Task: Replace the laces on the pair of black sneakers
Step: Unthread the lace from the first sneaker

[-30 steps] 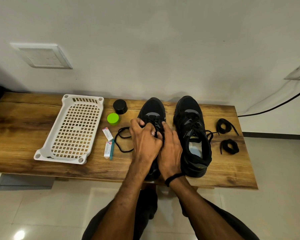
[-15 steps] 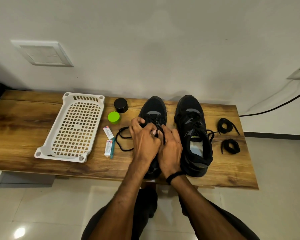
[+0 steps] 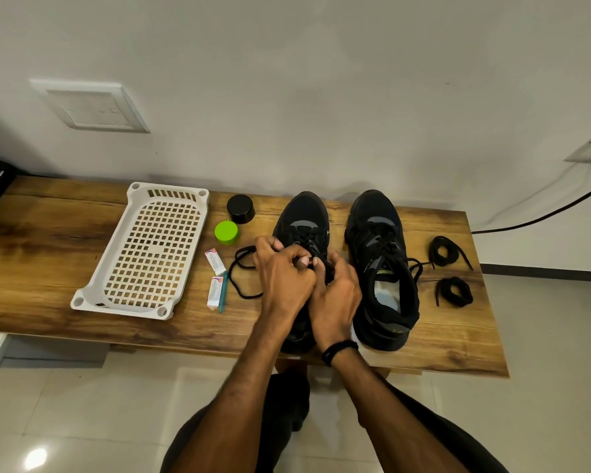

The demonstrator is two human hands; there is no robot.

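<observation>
The left hand [image 3: 284,278] and the right hand [image 3: 336,291] pinch with curled fingers the black lace [image 3: 232,278] of the left sneaker [image 3: 304,213]. This sneaker stands in the middle of the desk [image 3: 48,240], its heel at the front edge

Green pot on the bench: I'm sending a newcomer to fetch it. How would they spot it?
On the wooden bench, look between the white slotted tray and the left black sneaker. The green pot sits there, just nearer the person than a similar black pot; only it is bright lime.
</observation>
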